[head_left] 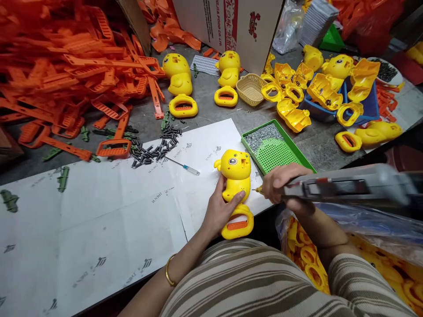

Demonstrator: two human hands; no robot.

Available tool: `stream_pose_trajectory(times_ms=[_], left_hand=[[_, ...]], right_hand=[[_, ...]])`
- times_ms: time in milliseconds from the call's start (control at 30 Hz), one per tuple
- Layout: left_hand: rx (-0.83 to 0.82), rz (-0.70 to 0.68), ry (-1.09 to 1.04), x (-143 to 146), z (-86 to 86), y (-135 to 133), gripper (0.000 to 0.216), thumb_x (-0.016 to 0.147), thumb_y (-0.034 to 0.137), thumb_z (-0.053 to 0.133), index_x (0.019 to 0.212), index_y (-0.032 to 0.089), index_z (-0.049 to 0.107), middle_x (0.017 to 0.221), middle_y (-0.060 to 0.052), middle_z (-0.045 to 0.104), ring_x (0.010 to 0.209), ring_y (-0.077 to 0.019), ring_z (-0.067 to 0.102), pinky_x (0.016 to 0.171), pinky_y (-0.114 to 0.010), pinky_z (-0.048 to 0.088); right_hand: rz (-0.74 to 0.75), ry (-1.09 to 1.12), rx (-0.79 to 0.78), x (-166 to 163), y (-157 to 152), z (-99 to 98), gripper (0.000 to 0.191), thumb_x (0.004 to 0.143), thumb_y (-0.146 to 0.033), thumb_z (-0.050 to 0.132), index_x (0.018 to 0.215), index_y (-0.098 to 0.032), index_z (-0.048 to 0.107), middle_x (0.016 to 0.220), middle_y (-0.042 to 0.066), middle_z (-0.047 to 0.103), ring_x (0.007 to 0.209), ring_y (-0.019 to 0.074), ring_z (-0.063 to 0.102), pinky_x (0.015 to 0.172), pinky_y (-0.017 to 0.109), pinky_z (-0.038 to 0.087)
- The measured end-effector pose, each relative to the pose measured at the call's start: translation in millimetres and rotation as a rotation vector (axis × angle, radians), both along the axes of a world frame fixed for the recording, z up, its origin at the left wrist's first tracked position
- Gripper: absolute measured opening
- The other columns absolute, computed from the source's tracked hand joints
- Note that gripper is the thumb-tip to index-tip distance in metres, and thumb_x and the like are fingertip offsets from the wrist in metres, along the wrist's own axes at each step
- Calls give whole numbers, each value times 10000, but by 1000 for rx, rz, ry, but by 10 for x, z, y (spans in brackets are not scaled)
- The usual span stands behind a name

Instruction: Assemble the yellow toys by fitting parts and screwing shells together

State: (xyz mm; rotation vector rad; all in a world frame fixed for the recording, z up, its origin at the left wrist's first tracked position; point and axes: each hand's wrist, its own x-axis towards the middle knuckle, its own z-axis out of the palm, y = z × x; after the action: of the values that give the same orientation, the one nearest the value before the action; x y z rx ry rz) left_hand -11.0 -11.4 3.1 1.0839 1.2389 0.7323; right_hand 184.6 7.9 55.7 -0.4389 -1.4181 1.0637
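My left hand (220,210) is closed around the body of a yellow duck toy (235,169), thumb across its front. The toy lies at the table's near edge, its ring handle with an orange ribbed insert towards me. My right hand (280,181) grips a grey electric screwdriver (330,187), held almost level. Its thin bit points left and ends just right of the toy's body, seemingly apart from it. Just beyond my right hand is a green perforated tray (302,162) with many small metal screws (264,134) heaped at its far end.
Orange plastic parts (99,75) pile up at the left. Black pieces (155,149) and a small hand screwdriver (190,168) lie on the white sheet (115,220). More duck toys (178,75), a small basket (251,90) and a blue bin (366,108) stand behind; yellow parts (307,259) fill a bag below right.
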Motion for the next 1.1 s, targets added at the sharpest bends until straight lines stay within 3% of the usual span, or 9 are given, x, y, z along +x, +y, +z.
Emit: stream_pose_trajectory(times_ms=[133,267,433,633,767,933,1100], left_hand=[[38,-47,69,3,15,15,872,820,449,736,1547,229,307,1514,-105,504,1341,-273,530,1108,-390,434],[44,-75,87,1,39,43,910,786,413,762,1553,242,304,1482,-99,530,1273,-277,574,1051,-390,472],[22,-80,119,-17,29,62,945,778,422,753,1568,214,279,1451,-115,543,1242,-280,579,1038,-397,475],[53,-92,127,-39,11,58,915,777,435,753,1552,213,319,1444,-120,545,1260,-288,562,1042,-401,474],[22,-83,23,-45,-11,26,926,790,399,744,1572,223,282,1492,-127,507,1273,-280,575,1036,-382,496],[-16,-76,-45,-35,-43,-17,923,804,413,746,1579,215,285,1497,-129,525,1256,-287,600,1019,-389,523],[25,-89,-38,-19,-56,-27,913,798,447,755,1565,196,329,1457,-129,569,1243,-305,608,1041,-422,507]], right_hand=[[-239,63,90,170,340,55,159,862,-375,657,941,-249,602,541,-81,482,396,94,474,421,234,459],[-474,77,-4,281,816,-116,264,816,-458,707,869,-256,545,492,-97,422,364,90,413,371,221,378],[-514,35,-97,298,1048,-277,365,774,-554,730,871,-260,537,494,-103,412,353,87,392,367,242,335],[-535,23,-139,276,1059,-292,378,769,-574,749,868,-274,542,496,-106,404,366,85,403,398,261,331],[-493,31,-172,275,1076,-286,380,732,-553,785,847,-274,555,489,-103,410,363,88,391,394,266,327],[-509,39,-139,231,896,3,396,687,-587,774,812,-287,548,467,-94,409,346,109,371,362,278,320],[-241,47,-30,62,406,442,263,803,-438,730,782,-278,523,511,-70,465,373,106,439,402,276,406]])
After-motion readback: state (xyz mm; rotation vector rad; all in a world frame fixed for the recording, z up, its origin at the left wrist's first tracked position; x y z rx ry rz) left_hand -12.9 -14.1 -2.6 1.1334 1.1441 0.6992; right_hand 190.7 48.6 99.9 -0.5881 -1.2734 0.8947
